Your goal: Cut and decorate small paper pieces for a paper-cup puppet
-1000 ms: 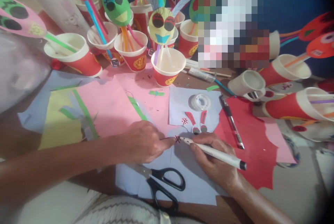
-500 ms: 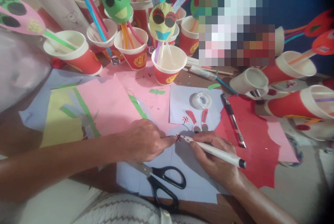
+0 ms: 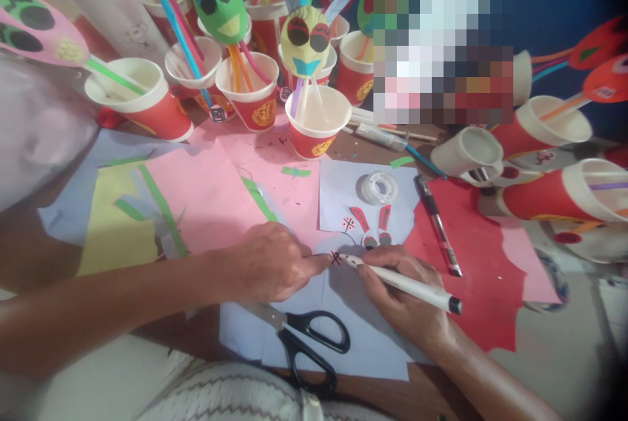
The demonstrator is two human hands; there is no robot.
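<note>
My right hand (image 3: 409, 280) is wrapped round a white marker (image 3: 409, 289) with a black end, its tip pointing left. Just left of that tip lies a small paper piece (image 3: 336, 257) bearing dark crossed strokes. My left hand (image 3: 272, 264) has its fingers curled, and its forefinger reaches to this piece and steadies it. Above the marker tip sits a similar small round cutout (image 3: 348, 224) with a cross and dots on a thin curved stem. Beside it are paper eyes with red brows (image 3: 377, 231). Scissors (image 3: 304, 336) with black handles rest below my hands on bluish paper (image 3: 363, 342).
A tape roll (image 3: 379, 188) and a black pen (image 3: 438, 225) lie beyond my right hand. Red paper (image 3: 483, 277) is to the right, pink paper (image 3: 196, 192) to the left. Several cups, one a red-and-white paper cup (image 3: 318, 127), hold paper faces on straws. A white mug (image 3: 466, 153) stands right.
Both hands keep nearly the same place, with the marker tip still at the small paper piece. The view has shifted very slightly.
</note>
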